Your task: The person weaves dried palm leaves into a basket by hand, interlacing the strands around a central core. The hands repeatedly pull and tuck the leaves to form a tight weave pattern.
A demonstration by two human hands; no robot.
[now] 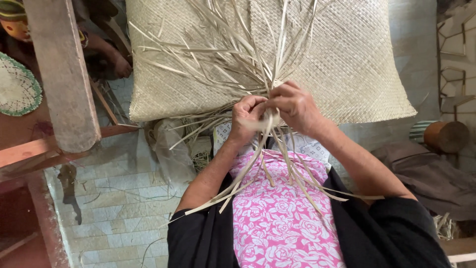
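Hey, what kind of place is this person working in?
Probably a home weaving spot on a tiled floor. Both hands, left and right, grip pale leaf strips above a large woven mat, with a wooden post beside.

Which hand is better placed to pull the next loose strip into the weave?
Probably the right hand: it sits higher, its fingers at the base of the fanned loose strips over the mat. The left hand is closed on the woven bundle, anchoring it.
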